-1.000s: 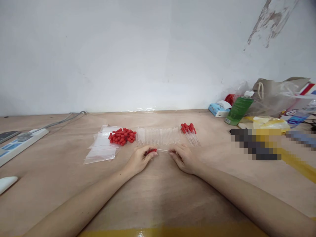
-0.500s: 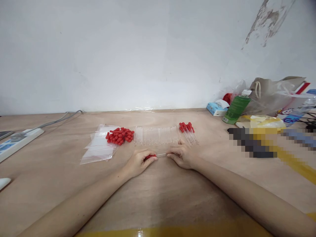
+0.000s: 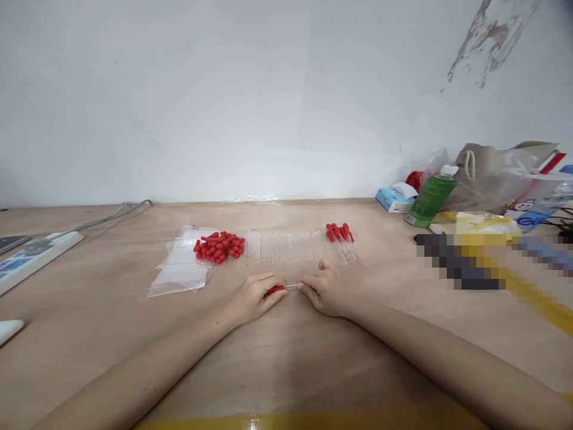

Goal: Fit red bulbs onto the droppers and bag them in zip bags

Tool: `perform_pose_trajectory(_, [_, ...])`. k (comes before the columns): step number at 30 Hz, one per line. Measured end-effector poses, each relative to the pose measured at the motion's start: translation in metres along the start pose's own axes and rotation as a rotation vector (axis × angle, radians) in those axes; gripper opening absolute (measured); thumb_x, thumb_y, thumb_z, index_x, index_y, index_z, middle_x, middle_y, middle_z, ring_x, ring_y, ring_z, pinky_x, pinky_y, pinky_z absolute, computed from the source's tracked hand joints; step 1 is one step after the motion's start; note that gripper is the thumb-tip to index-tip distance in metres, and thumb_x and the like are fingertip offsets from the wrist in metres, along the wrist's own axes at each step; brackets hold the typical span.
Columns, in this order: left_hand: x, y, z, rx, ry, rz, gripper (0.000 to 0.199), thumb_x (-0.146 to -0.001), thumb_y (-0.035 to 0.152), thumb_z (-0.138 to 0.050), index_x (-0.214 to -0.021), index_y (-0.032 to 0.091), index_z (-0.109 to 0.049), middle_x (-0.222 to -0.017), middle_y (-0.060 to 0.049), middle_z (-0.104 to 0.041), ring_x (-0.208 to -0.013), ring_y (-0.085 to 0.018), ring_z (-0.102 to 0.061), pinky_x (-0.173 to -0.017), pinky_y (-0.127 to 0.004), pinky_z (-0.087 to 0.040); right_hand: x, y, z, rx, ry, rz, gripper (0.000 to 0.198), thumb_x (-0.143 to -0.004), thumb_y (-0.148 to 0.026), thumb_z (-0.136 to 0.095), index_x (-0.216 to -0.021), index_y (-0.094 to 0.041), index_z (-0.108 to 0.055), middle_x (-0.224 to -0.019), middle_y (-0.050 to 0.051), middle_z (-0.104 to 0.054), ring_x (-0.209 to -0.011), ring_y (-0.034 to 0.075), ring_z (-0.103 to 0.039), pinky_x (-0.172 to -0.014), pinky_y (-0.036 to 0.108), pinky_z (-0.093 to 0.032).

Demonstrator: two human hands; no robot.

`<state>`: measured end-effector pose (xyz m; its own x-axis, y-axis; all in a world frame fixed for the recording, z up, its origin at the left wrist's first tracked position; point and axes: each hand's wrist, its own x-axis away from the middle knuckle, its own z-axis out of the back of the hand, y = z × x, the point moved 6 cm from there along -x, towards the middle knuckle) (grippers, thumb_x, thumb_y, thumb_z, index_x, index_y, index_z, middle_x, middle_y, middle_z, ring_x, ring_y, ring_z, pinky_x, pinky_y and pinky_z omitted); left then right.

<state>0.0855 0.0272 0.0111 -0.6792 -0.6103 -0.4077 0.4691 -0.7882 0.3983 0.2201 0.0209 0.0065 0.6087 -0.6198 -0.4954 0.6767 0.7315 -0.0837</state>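
Note:
My left hand (image 3: 256,297) is closed on a red rubber dropper bulb (image 3: 274,289), part of which shows between thumb and fingers. From the bulb a thin clear dropper tube (image 3: 290,286) runs across to my right hand (image 3: 326,290), which pinches its other end. Whether the tube sits fully inside the bulb is hidden by my fingers. Beyond my hands lies a row of clear dropper tubes (image 3: 284,246). A heap of red bulbs (image 3: 219,246) lies left of the row, and several droppers with red bulbs (image 3: 341,234) lie to its right.
Clear plastic bags (image 3: 181,276) lie under and beside the bulb heap. A power strip (image 3: 42,260) is at the far left. At the right stand a green bottle (image 3: 432,200) and a blue tissue pack (image 3: 394,198), with bags behind. Yellow tape (image 3: 295,421) crosses the near edge.
My right hand has shifted slightly left and toward me, and a shorter length of tube shows between my hands. The left hand keeps its grip on the bulb.

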Motion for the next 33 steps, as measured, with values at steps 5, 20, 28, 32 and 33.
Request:
perform_pose_trajectory(5, [-0.003, -0.003, 0.003, -0.025, 0.018, -0.006, 0.018, -0.086, 0.028, -0.046, -0.085, 0.016, -0.059, -0.075, -0.003, -0.061, -0.069, -0.013, -0.055, -0.063, -0.024, -0.043, -0.004, -0.002, 0.003, 0.006, -0.142, -0.058, 0.029, -0.09, -0.026, -0.034, -0.07, -0.016, -0.054, -0.066, 0.002, -0.06, -0.057, 0.011, -0.048, -0.067, 0.027, -0.027])
perform_pose_trajectory(20, [-0.005, -0.015, 0.008, -0.056, 0.093, 0.131, 0.028, -0.083, 0.022, -0.048, -0.111, 0.02, -0.045, -0.096, -0.005, -0.052, -0.077, -0.015, -0.054, -0.072, -0.031, -0.045, 0.025, 0.133, 0.065, 0.143, 0.153, -1.024, 0.031, -0.077, -0.043, -0.045, -0.065, -0.019, -0.061, -0.065, 0.004, -0.063, -0.064, 0.018, -0.056, -0.055, 0.025, -0.029])
perform_pose_trajectory(28, [-0.006, -0.014, 0.009, -0.037, 0.083, 0.144, 0.026, -0.083, 0.022, -0.047, -0.109, 0.021, -0.048, -0.097, -0.006, -0.053, -0.082, -0.016, -0.055, -0.073, -0.031, -0.046, 0.03, 0.14, 0.045, 0.174, -0.092, -1.054, 0.04, -0.077, -0.049, -0.041, -0.056, -0.019, -0.056, -0.062, 0.006, -0.061, -0.067, 0.021, -0.056, -0.06, 0.028, -0.031])
perform_pose_trajectory(32, [-0.006, -0.013, 0.01, -0.034, 0.083, 0.144, 0.025, -0.083, 0.021, -0.046, -0.108, 0.021, -0.049, -0.094, -0.005, -0.053, -0.079, -0.015, -0.055, -0.073, -0.031, -0.046, 0.032, 0.14, 0.04, 0.11, -0.172, -1.035, 0.045, -0.078, -0.052, -0.039, -0.049, -0.019, -0.051, -0.056, 0.004, -0.058, -0.059, 0.018, -0.055, -0.054, 0.026, -0.029])
perform_pose_trajectory(33, [-0.006, -0.013, 0.01, -0.035, 0.083, 0.142, 0.025, -0.083, 0.021, -0.046, -0.108, 0.021, -0.049, -0.094, -0.005, -0.053, -0.079, -0.015, -0.055, -0.073, -0.031, -0.046, 0.032, 0.14, 0.041, 0.116, -0.181, -1.029, 0.046, -0.077, -0.053, -0.039, -0.048, -0.019, -0.05, -0.055, 0.004, -0.058, -0.059, 0.018, -0.055, -0.055, 0.026, -0.029])
